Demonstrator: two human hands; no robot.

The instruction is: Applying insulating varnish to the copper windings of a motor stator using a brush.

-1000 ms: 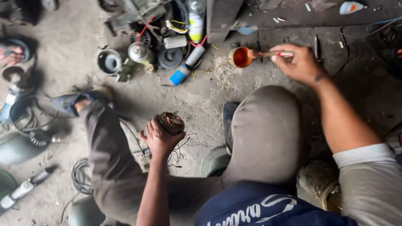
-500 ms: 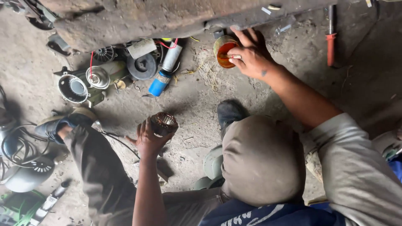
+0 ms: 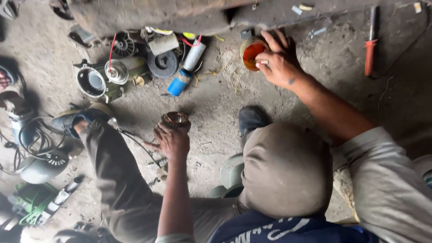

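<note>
Head view looks straight down on a person seated on a dusty grey concrete floor [image 3: 211,103], knees bent in grey-brown trousers. Left hand [image 3: 172,141] is clenched around a round motor stator wound with copper wire [image 3: 176,119], holding it upright just above the floor between the legs, its copper-ringed top showing past the fingertips. Right hand [image 3: 280,62] reaches forward to a small yellow cup of orange-red liquid [image 3: 250,53] standing on the floor at the foot of a rusty metal edge; its fingers curl over the cup's rim and pinch a thin pale stick whose tip lies at the liquid. Left of the cup, well apart from it, lies a heap of motor parts: a white cylindrical capacitor with a blue end [image 3: 186,67], a dark round pulley-like disc [image 3: 163,64], and a grey round motor housing [image 3: 91,82]. A red-handled screwdriver [image 3: 371,43] lies on the floor to the right of the reaching hand. At the far left, black cables and a green-bodied power tool [image 3: 33,204] rest beside the left leg.
</note>
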